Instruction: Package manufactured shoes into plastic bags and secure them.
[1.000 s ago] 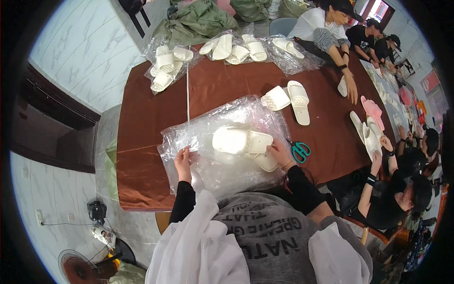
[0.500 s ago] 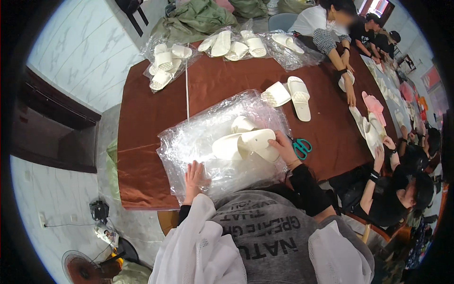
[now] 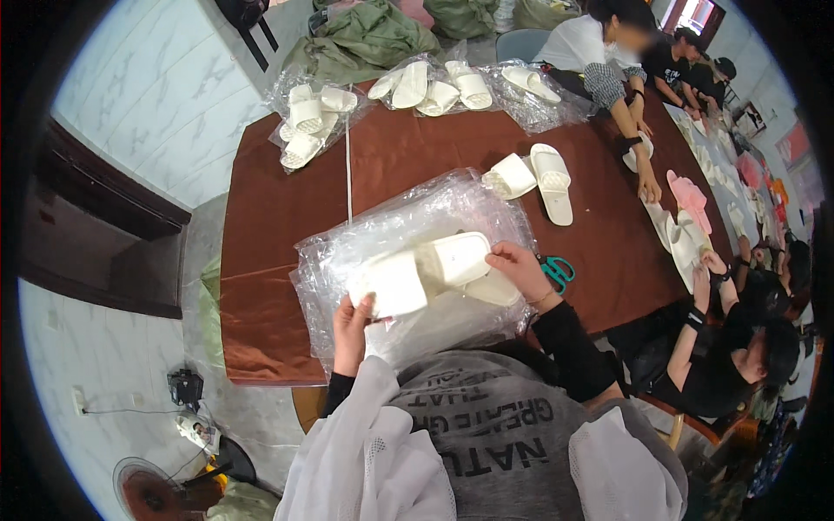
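Observation:
My left hand point(image 3: 350, 337) is closed on the strap end of a cream slide slipper point(image 3: 389, 285), thumb on top. My right hand point(image 3: 525, 274) pinches the heel end of this same slipper, which is raised a little over clear plastic bags point(image 3: 326, 252). Partly covered by it, a second cream slipper point(image 3: 495, 288) shows its heel close to my right fingers; whether they touch it I cannot tell. Teal-handled scissors point(image 3: 558, 273) lie just right of my right hand. Beyond the bags rests another pair, a slipper point(image 3: 511, 176) beside its mate point(image 3: 552, 184).
Bagged slippers point(image 3: 306, 113) line the far edge of the brown-covered table point(image 3: 269, 304). At the far right a co-worker's hand point(image 3: 648, 184) reaches over other slippers point(image 3: 682, 239) and a pink item point(image 3: 688, 201). More people sit along the right side.
My left hand has gone from lying flat on the plastic to gripping the slipper's strap end. The slipper has come up and shifted, uncovering less of the one beneath.

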`<action>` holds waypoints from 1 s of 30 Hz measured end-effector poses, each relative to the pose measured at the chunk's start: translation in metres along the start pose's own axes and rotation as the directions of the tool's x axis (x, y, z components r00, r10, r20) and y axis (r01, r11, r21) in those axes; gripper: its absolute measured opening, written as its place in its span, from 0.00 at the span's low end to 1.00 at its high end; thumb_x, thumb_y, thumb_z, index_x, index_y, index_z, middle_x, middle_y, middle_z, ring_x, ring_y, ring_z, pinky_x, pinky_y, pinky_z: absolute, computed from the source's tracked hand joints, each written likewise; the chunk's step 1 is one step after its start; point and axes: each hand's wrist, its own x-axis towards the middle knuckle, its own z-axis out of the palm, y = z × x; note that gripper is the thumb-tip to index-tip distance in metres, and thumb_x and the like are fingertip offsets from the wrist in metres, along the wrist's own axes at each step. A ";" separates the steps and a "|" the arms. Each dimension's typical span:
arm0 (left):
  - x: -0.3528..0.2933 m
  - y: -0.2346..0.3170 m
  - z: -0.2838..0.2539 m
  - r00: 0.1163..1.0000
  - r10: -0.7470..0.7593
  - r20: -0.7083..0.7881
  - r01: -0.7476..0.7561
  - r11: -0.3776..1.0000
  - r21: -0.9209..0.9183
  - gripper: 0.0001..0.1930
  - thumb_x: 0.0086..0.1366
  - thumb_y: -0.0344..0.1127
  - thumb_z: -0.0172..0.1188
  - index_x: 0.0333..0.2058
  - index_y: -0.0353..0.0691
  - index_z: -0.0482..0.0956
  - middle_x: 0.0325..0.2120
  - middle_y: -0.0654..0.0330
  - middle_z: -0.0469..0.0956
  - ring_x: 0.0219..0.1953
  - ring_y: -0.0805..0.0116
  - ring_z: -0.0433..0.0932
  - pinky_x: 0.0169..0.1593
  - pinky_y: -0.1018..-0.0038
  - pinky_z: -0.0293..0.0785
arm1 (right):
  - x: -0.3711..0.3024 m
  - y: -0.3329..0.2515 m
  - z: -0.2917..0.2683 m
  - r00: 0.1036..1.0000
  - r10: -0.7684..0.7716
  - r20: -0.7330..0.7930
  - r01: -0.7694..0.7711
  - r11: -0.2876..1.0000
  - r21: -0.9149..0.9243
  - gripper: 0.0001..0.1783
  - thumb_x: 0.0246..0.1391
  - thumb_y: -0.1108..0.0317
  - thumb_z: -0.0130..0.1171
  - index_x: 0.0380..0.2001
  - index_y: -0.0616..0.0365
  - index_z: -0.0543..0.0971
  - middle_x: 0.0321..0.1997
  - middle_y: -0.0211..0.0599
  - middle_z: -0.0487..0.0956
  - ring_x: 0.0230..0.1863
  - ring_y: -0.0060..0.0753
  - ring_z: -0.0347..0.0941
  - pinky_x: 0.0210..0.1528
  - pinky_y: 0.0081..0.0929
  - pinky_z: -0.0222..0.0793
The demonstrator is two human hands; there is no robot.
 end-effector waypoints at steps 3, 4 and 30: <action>0.008 0.000 -0.008 0.990 0.017 -0.142 -0.032 0.994 -0.101 0.13 0.70 0.39 0.52 0.45 0.36 0.75 0.38 0.59 0.79 0.34 0.69 0.80 0.34 0.71 0.81 | 0.001 0.008 -0.011 0.994 0.026 0.106 -0.031 0.998 0.051 0.06 0.55 0.69 0.60 0.33 0.60 0.78 0.29 0.24 0.76 0.33 0.15 0.70 0.36 0.16 0.67; 0.009 0.000 -0.005 0.974 -0.006 -0.226 -0.030 0.987 -0.157 0.14 0.70 0.40 0.51 0.48 0.37 0.72 0.40 0.59 0.78 0.33 0.65 0.81 0.33 0.72 0.81 | -0.001 0.009 -0.014 0.986 0.066 0.153 -0.075 0.996 0.053 0.06 0.54 0.71 0.60 0.34 0.60 0.78 0.31 0.24 0.76 0.34 0.15 0.71 0.38 0.17 0.68; 0.003 -0.101 -0.044 0.922 -0.184 -0.340 0.091 0.959 -0.270 0.16 0.69 0.30 0.49 0.54 0.33 0.65 0.47 0.52 0.74 0.45 0.59 0.79 0.46 0.69 0.80 | -0.017 0.088 -0.098 0.932 -0.151 -0.331 -0.280 0.284 -0.917 0.22 0.46 0.70 0.61 0.47 0.50 0.71 0.43 0.49 0.70 0.45 0.55 0.69 0.47 0.44 0.67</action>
